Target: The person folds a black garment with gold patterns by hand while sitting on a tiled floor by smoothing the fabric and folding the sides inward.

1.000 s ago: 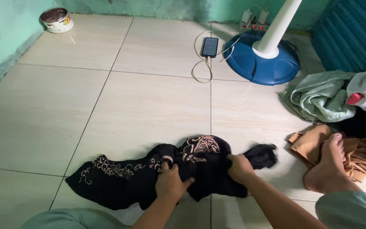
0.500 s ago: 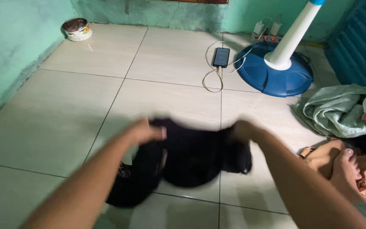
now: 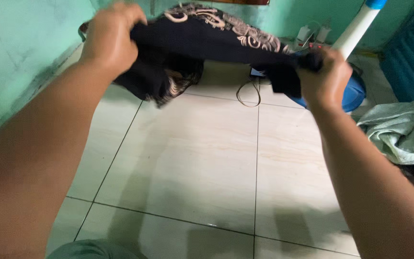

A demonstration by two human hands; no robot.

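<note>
My left hand (image 3: 107, 36) and right hand (image 3: 326, 76) both grip a black patterned garment (image 3: 207, 36), stretched taut above the floor (image 3: 192, 158); I judge spreading comes next.

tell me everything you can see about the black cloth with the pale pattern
The black fabric garment with pale beige ornamental pattern looks soft and thin. It is held up in the air above the pale tiled floor, stretched between both hands: the left hand has one end bunched in its grip, the right hand clutches the other. The patterned band runs along the top edge; loose folds hang below near the left hand. It hides part of the wall behind.
</note>
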